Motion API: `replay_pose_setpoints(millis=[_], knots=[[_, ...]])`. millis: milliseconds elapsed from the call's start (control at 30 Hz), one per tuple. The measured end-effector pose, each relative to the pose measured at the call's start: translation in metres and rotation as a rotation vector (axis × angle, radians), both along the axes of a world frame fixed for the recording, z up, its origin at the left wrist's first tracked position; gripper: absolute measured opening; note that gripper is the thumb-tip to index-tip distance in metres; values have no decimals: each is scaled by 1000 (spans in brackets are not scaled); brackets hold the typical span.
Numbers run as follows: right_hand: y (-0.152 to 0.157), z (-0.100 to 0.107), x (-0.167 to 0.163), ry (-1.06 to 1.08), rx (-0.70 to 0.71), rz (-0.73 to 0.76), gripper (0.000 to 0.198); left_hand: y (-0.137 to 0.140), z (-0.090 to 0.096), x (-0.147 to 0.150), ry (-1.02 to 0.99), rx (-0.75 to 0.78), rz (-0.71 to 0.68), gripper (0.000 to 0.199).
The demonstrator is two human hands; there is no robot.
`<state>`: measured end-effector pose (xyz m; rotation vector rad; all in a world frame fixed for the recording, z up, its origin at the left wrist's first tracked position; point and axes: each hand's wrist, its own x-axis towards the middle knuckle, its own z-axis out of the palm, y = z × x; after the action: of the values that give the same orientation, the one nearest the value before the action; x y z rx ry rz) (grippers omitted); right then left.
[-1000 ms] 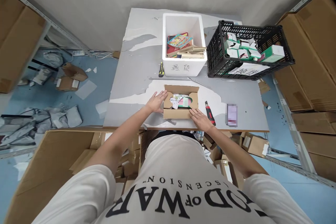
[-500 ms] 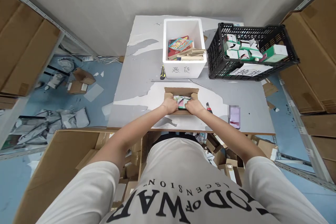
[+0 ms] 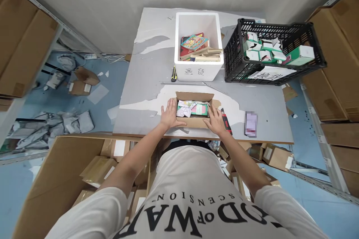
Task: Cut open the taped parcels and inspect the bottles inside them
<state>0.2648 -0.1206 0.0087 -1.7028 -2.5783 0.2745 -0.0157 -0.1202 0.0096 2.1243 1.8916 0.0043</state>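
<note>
A small cardboard box (image 3: 193, 122) with its top open lies near the table's front edge. In it are a green-and-pink package (image 3: 200, 109) and some crumpled printed white wrapping (image 3: 185, 108). My left hand (image 3: 169, 115) rests against the left end of the box, fingers stretched out and thumb along the front. At the right end my right hand (image 3: 215, 120) touches the box with its fingers extended over the side and its thumb by the front corner. A red and black utility knife (image 3: 226, 122) lies just right of that hand.
Behind the box stand a white foam box (image 3: 199, 71) of books and a black plastic crate (image 3: 276, 73) with green-and-white cartons. A yellow-black cutter (image 3: 174, 74) lies by the foam box. A phone (image 3: 251, 124) is at right. Below the table edge, a big carton (image 3: 64, 164) holds smaller boxes.
Both hands have moved outward from the box's opening to its two ends, and their fingers have spread. More of the contents now shows. The view has shifted slightly.
</note>
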Motion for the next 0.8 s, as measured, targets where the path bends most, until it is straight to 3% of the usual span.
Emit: replay_pose_setpoints(millis=[133,233,300,367,467,600,800], knots=[[10,21,-8,-70,35,-16,51,2,11,-2,1,10,-11,124],[31,40,-26,-150,7,43,39,7,32,4,31,95,-94,87],[48,45,-41,-208,-94,76,39,14,44,15,52,132,-187,59],[65,43,-55,-274,-200,54,40,26,50,30,94,99,-269,44],[81,33,-70,-337,-274,20,40,47,43,47,160,-44,-359,47],[89,19,-74,-339,-341,31,39,67,21,47,206,-199,-434,58],[104,9,-66,-304,-479,25,39,75,4,40,211,-224,-431,47]])
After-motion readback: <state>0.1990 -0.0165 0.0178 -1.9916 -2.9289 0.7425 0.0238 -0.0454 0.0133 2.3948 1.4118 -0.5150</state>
